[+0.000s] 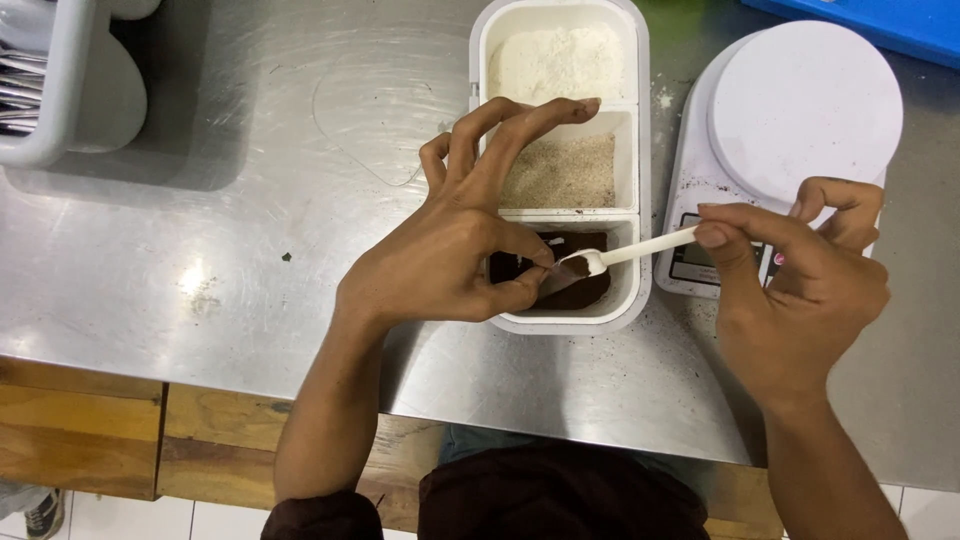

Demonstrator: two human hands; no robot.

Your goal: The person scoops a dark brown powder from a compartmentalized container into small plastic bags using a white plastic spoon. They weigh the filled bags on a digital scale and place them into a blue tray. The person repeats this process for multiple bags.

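Note:
A white three-compartment container (pixel 643 180) sits on a steel counter. Its far section holds white powder (pixel 556 62), the middle one beige granules (pixel 565 172), the near one dark brown powder (pixel 580 293). My right hand (pixel 800 290) holds a small white plastic spoon (pixel 632 250) by its handle, the bowl over the dark powder. My left hand (pixel 450 250) hovers over the near compartment, thumb and forefinger pinched at the spoon's bowl, the other fingers spread above the middle section.
A white digital kitchen scale (pixel 800 110) stands right of the container. A grey rack (pixel 50 90) with utensils is at the far left. A blue object (pixel 880 22) lies at the far right. Dark specks dot the counter near its front edge (pixel 600 430).

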